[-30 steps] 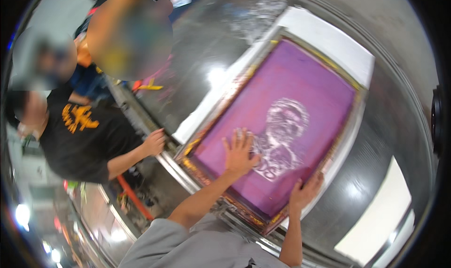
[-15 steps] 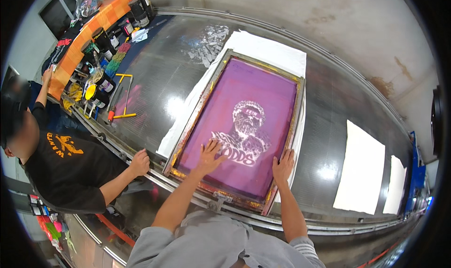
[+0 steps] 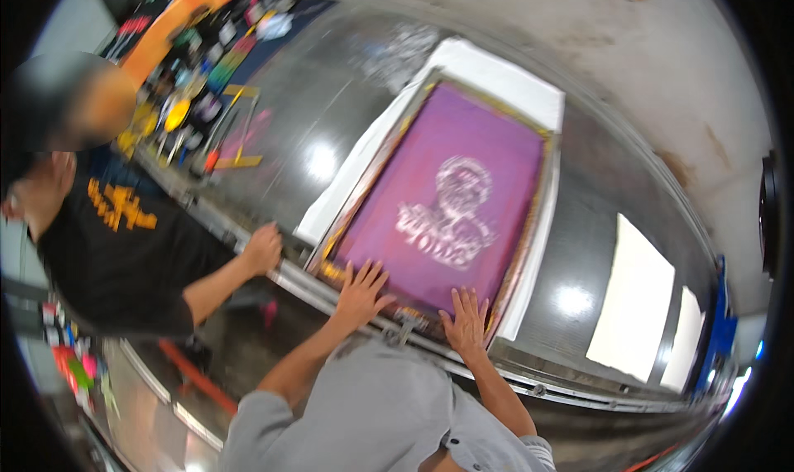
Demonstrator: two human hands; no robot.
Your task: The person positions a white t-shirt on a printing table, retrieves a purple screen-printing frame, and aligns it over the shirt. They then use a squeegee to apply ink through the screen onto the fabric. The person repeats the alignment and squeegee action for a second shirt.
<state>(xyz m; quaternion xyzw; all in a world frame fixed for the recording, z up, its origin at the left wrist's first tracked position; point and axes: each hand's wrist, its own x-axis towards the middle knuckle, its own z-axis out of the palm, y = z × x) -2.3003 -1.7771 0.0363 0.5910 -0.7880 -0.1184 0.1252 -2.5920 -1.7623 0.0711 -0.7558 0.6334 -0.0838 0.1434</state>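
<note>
A screen-printing frame with purple mesh and a white portrait design lies on a white sheet on the metal table. My left hand rests on the mesh's near left part with fingers spread, below the design. My right hand lies flat with fingers apart at the near right part of the screen. Neither hand grips anything.
A co-worker's hand is at the table edge left of the screen. Ink containers and yellow-handled tools crowd the table's back left, beside an orange strip. White sheets lie to the right.
My left hand has moved from beside the design down toward the near edge. My right hand has moved from the right side rail down and inward to the near right part.
</note>
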